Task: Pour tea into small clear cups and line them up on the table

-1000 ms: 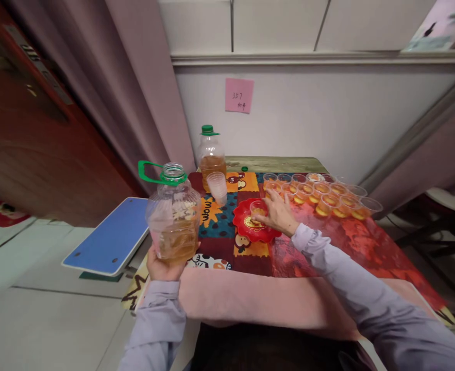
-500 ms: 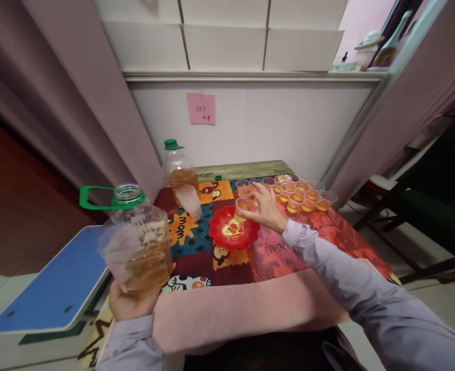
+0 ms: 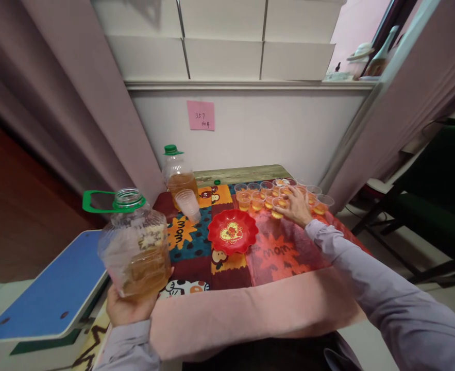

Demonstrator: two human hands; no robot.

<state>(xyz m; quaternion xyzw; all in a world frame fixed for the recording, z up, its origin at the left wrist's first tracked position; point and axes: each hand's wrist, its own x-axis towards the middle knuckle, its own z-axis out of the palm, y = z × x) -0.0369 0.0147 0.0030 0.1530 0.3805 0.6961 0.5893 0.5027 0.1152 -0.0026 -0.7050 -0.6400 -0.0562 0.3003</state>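
My left hand (image 3: 132, 306) supports a large clear plastic jug (image 3: 136, 252) from below. The jug is uncapped, has a green handle ring at its neck and is partly filled with amber liquid. Over at the right, my right hand (image 3: 297, 207) grips a small clear plastic cup (image 3: 278, 206) with amber liquid in it, at the near edge of rows of similar filled cups (image 3: 258, 200). Whether that cup touches the table, I cannot tell. A red scalloped plate (image 3: 250, 242) lies in the middle of the table, with a heart picture at its centre.
Behind the plate stand a second capped jug (image 3: 181, 180) and a tilted stack of clear cups (image 3: 188, 205). A green cap (image 3: 217, 182) lies near the back edge. To the left is a blue board (image 3: 53, 288); a dark chair (image 3: 436, 196) is at the right.
My right hand has carried the filled cup from above the red plate rightward to the rows of cups. My left hand still holds the jug in nearly the same place.
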